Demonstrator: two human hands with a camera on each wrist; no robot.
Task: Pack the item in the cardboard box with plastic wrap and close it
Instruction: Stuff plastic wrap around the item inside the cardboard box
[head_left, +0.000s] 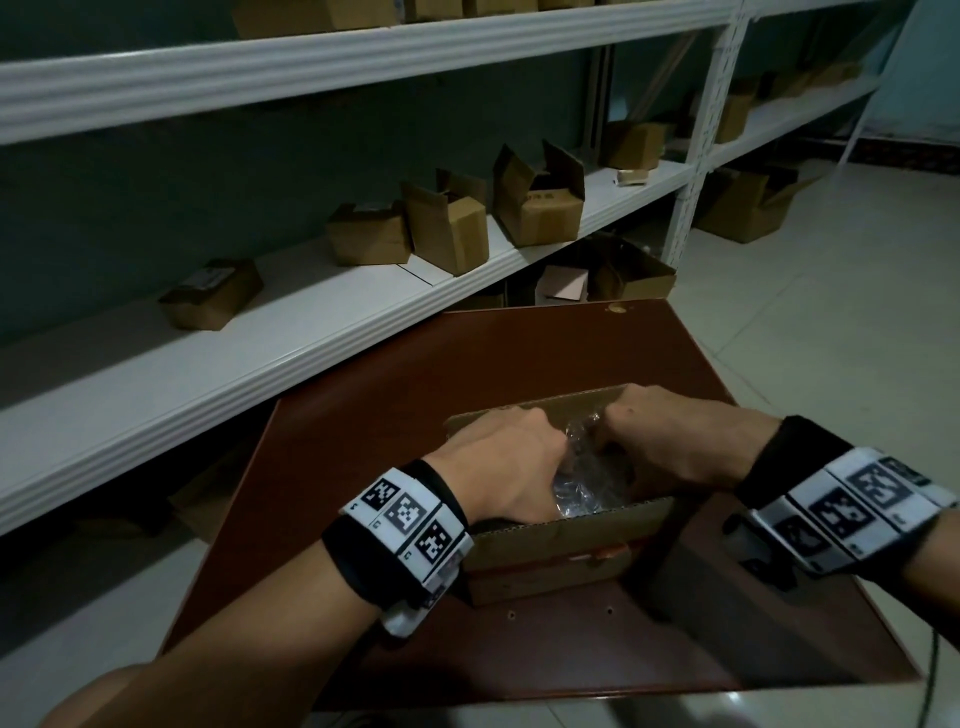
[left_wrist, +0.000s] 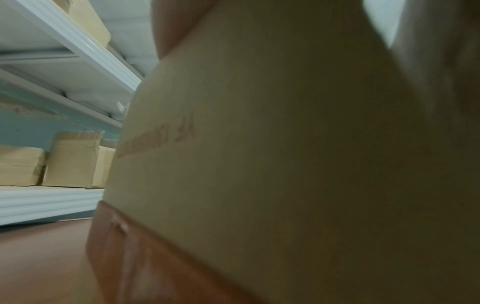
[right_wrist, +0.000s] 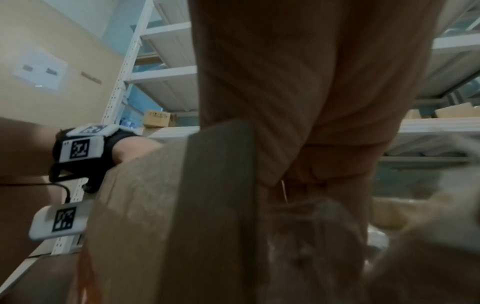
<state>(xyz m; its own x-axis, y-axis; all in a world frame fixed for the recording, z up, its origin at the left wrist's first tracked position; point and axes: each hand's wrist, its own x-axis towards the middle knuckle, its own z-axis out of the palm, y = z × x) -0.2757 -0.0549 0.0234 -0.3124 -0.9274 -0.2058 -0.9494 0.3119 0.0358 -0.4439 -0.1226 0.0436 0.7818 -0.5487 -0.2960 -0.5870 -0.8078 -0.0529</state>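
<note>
Two hands are working inside the open cardboard box on the tabletop | left hand and right hand are pushing the plastic wrap down between them | fingers are hiding below the rim, so I cannot tell their shape | item is not showing | wrap seems nearly in, closing the flaps is remaining

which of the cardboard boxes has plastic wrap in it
The cardboard box on the brown table, under both hands: crinkled clear plastic wrap shows in its open top. The shelf boxes show none.
</note>
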